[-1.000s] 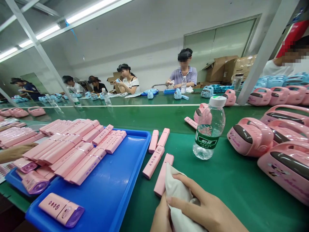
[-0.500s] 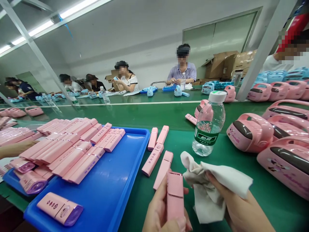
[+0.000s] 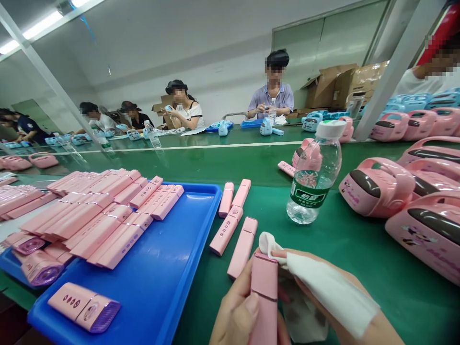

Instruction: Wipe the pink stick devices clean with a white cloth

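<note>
I see the pink bar [image 3: 264, 297] upright in my left hand [image 3: 239, 314], fingers closed around it. My right hand [image 3: 345, 306] pinches the white cloth [image 3: 323, 287] against the bar's top.

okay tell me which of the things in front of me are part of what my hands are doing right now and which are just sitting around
In hand:
- pink bar, gripped upright by the left hand
- white cloth, draped over the right hand, touching the bar's top

Lying about:
- water bottle
- blue tray of pink bars
- four loose bars on the green belt
- pink cases
</note>
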Demonstrator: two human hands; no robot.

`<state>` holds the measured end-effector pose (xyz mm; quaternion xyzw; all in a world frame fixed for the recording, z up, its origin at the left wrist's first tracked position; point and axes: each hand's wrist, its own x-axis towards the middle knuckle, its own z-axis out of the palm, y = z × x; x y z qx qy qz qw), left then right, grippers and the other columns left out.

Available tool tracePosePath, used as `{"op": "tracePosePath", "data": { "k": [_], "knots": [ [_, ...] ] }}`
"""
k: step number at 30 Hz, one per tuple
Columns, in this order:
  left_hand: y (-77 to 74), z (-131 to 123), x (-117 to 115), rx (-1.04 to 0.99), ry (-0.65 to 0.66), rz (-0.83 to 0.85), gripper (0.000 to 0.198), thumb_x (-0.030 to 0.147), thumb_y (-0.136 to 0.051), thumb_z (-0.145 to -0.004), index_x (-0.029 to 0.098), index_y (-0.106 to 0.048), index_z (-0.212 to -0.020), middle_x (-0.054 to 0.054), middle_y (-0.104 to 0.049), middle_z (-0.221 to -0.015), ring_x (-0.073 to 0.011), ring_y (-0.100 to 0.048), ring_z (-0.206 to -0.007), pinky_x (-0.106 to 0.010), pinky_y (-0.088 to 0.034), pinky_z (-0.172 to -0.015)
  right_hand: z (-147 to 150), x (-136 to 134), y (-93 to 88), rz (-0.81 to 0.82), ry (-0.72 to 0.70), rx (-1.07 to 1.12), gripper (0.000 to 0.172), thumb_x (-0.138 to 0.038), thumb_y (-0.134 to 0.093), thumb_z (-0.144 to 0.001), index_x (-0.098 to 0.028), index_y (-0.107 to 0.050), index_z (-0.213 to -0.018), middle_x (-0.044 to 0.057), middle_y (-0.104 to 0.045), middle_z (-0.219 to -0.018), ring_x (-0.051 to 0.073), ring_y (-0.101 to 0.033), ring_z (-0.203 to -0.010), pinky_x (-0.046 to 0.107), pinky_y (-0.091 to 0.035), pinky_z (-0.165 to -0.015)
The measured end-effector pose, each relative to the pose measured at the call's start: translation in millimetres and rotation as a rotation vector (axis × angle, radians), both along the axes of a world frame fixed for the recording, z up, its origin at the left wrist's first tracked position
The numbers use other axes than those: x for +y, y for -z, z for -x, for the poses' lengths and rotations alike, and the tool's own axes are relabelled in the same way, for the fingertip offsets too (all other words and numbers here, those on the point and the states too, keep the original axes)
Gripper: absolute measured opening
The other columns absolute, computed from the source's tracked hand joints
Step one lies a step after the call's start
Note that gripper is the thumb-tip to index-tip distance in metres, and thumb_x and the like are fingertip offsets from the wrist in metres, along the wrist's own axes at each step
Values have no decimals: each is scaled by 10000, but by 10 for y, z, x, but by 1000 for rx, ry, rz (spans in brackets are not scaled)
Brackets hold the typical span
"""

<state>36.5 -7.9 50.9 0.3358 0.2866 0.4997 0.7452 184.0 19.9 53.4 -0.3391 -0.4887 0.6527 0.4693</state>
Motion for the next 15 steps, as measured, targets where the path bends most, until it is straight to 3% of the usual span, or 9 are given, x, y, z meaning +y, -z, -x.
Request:
{"op": "tracePosePath", "data": {
  "k": [4, 10, 15],
  "knots": [
    [12, -13, -32, -3, -25, 22, 634, 441, -531, -778, 98, -373, -1287, -61, -607, -526, -106, -508, -455, -160, -359, -431, -7, 1, 6, 22, 13, -33, 182, -323, -530, -840, -357, -638, -982, -64, -659, -948, 113, -595, -744, 151, -493, -657],
    [23, 0, -34, -3, -26, 22, 584, 437, -526, -782, 139, -416, -1272, -52, -604, -523, -98, -499, -450, -156, -341, -423, -11, -19, -24, 20, 41, -107, 164, -338, -553, -823, -368, -644, -957, -86, -652, -1019, 128, -597, -899, 142, -485, -750],
    [69, 29, -35, -18, -39, 49, 617, 419, -510, -793, 131, -346, -1312, -83, -634, -575, -127, -536, -496, -182, -351, -456, -4, -27, -51, -19, 50, -176, 184, -347, -538, -830, -358, -620, -995, -77, -626, -1098, 150, -576, -984, 166, -479, -796]
  ]
}}
